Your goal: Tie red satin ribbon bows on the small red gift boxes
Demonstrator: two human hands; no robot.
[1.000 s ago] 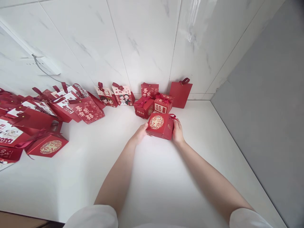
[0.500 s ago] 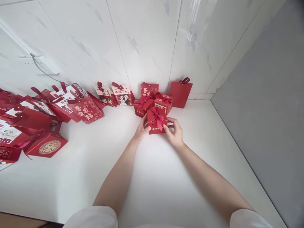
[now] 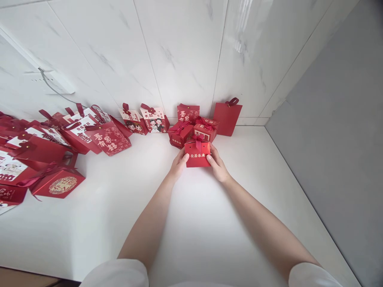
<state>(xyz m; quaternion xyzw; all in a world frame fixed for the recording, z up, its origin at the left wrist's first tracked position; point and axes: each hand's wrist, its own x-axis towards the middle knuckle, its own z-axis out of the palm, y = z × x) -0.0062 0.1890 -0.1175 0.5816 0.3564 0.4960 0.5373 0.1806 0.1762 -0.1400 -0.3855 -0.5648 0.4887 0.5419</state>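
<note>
Between my two hands is a red gift box (image 3: 198,157) with gold lettering on its front and a dark pink ribbon bow on top. My left hand (image 3: 178,162) grips its left side, thumb on the front face. On the right side my right hand (image 3: 219,164) holds it the same way; the fingers behind the box are partly hidden. Right behind it stand two more ribboned boxes, a red one (image 3: 180,135) on the left and a red one with a pale panel (image 3: 206,129) on the right.
Against the tiled wall stand a patterned red bag (image 3: 188,113), a plain red bag (image 3: 228,118) and two bags with cartoon couples (image 3: 154,121). Many red bags and boxes crowd the left, a box with a gold round emblem (image 3: 62,184) nearest. A grey panel (image 3: 335,131) borders the white counter (image 3: 119,223) on the right.
The held box has tipped back so its lettered front faces me and its top shows less. My fingers have closed in along its sides. The other boxes and bags stay put.
</note>
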